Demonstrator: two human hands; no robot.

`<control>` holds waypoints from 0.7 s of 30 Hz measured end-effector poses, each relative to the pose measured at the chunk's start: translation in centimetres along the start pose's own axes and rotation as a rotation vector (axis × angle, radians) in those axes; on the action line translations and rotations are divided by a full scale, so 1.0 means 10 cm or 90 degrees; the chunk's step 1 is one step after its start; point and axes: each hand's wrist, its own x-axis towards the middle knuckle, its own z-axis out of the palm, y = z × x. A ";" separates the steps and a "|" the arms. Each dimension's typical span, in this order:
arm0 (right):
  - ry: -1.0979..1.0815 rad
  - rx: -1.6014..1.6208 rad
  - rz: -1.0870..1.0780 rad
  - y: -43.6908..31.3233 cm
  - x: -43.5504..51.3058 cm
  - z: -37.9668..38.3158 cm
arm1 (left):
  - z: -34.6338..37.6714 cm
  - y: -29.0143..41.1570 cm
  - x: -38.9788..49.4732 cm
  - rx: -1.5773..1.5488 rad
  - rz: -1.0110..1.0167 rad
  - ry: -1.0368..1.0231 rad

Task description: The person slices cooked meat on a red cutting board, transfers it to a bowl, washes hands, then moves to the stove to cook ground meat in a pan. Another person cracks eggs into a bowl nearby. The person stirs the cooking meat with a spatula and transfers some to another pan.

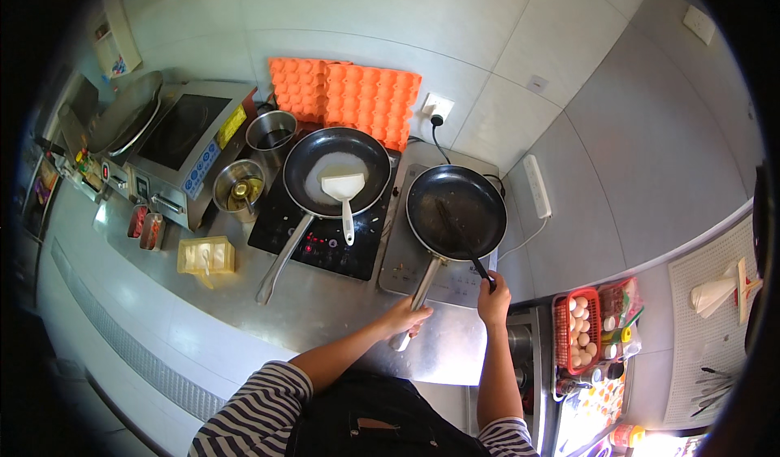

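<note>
My left hand (407, 319) is wrapped around the metal handle (426, 283) of the right frying pan (420, 213), which sits on a grey induction cooker (399, 268). In my right hand (494, 298) is a black utensil (466, 240), its dark head resting inside that pan; the head's exact shape is hard to tell. To the left, a second frying pan (298, 170) stands on a black induction cooker (341, 262) with red lights lit. Egg white, or something pale like it (317, 173), spreads over its bottom. A white spatula (344, 189) lies in it, handle over the rim.
Left of the pans are a steel pot (272, 116), another pot with oil and a ladle (244, 177), a yellowish plastic box (228, 256) and a countertop cooker (164, 177). Orange egg trays (372, 100) lean on the wall. A red basket of eggs (563, 359) stands at right.
</note>
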 end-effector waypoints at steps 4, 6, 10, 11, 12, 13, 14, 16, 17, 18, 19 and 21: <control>-0.036 0.061 0.075 0.11 0.08 0.13 | -0.07 0.05 0.18 0.010 0.001 0.019; 0.002 0.040 0.043 0.16 0.08 0.18 | -0.10 0.07 0.25 0.019 -0.016 0.027; 0.098 -0.011 0.031 0.15 -0.16 0.13 | -0.07 -0.03 0.21 0.169 -0.007 0.147; 0.137 0.045 0.017 0.12 -0.27 0.09 | -0.06 -0.10 0.15 0.207 0.016 0.199; 0.150 0.041 0.000 0.05 -0.39 0.08 | -0.06 -0.18 0.06 0.407 0.113 0.304; 0.167 0.053 -0.010 -0.03 -0.53 0.06 | -0.08 -0.28 -0.09 0.395 0.188 0.290; 0.161 0.048 -0.061 -0.15 -0.66 0.06 | -0.11 -0.39 -0.26 0.359 0.179 0.270; 0.109 0.078 -0.135 -0.45 -0.89 0.15 | -0.30 -0.62 -0.71 0.391 0.215 0.249; 0.061 0.109 -0.155 -0.62 -1.02 0.23 | -0.44 -0.74 -0.98 0.444 0.230 0.245; -0.005 0.129 -0.150 -0.80 -1.13 0.33 | -0.63 -0.86 -1.29 0.312 0.168 0.227; -0.064 0.168 -0.182 -0.98 -1.23 0.46 | -0.81 -0.99 -1.64 0.152 0.137 0.189; -0.220 0.200 -0.178 -1.30 -1.46 0.71 | -1.20 -1.19 -2.33 0.001 0.122 0.424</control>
